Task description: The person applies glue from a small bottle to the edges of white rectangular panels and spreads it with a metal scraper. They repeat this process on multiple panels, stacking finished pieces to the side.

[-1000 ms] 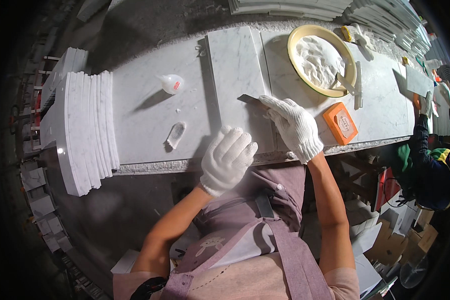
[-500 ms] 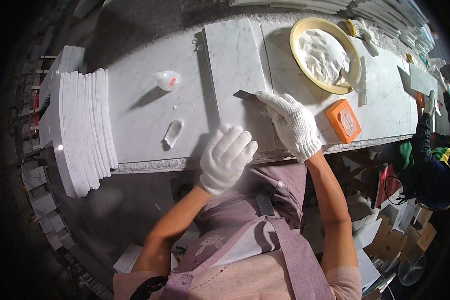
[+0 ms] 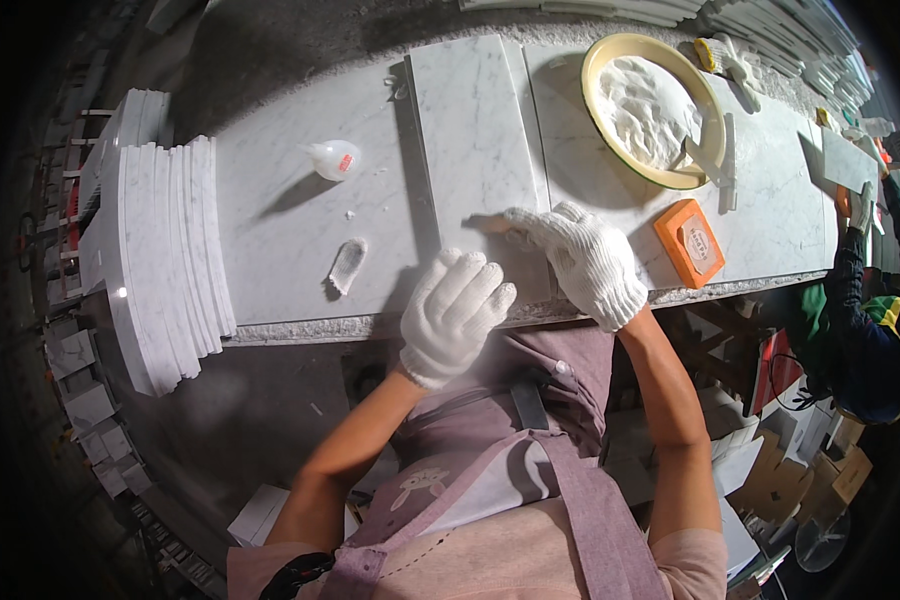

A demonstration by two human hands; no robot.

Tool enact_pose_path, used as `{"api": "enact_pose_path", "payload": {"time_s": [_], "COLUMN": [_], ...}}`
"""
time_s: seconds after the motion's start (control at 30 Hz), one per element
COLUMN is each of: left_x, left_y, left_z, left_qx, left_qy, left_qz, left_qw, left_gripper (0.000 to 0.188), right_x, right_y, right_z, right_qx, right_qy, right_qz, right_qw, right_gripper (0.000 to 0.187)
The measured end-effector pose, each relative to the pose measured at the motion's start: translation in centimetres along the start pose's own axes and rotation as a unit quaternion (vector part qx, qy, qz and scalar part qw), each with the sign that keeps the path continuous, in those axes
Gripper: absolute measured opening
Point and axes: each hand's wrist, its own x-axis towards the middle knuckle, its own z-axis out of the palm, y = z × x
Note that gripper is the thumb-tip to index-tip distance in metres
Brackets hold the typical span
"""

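Grey marble counter (image 3: pixel 300 230) spanning the upper frame, with a white marble slab (image 3: pixel 475 150) lying at centre. Gloved left hand (image 3: pixel 455 312), fingers loosely curled, rests empty on the slab's near edge; gloved right hand (image 3: pixel 582 262) presses a small flat tool (image 3: pixel 492 223) against the slab. Upper right, a yellow basin (image 3: pixel 602 75) holds white powder (image 3: pixel 650 112).

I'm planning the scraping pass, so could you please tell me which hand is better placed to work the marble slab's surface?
Probably the right hand: its fingers already press a small flat tool onto the marble slab. The left hand rests at the slab's near edge, seemingly steadying it.
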Motion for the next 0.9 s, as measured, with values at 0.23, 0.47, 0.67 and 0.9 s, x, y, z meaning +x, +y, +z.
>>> {"api": "enact_pose_path", "payload": {"time_s": [0.23,0.47,0.67,0.9], "left_x": [0.6,1.1,1.5,2.0], "left_y": [0.1,-0.2,-0.2,0.6], "left_z": [0.0,0.1,-0.9,-2.8], "left_qx": [-0.055,-0.075,-0.066,-0.07], "left_qy": [0.04,0.048,0.042,0.052], "left_qz": [-0.003,0.011,0.039,0.003], "left_qw": [0.998,0.996,0.996,0.996], "left_gripper": [0.022,0.021,0.022,0.021], "right_x": [1.5,1.6,1.3,-4.0], "right_y": [1.4,2.5,2.1,1.4], "right_z": [-0.4,0.4,0.3,-1.3], "right_qx": [0.116,-0.048,-0.009,0.144], "right_qy": [0.038,0.068,0.048,0.023], "right_qz": [0.036,-0.073,-0.026,0.012], "right_qw": [0.992,0.994,0.998,0.989], "right_gripper": [0.046,0.043,0.042,0.043]}}
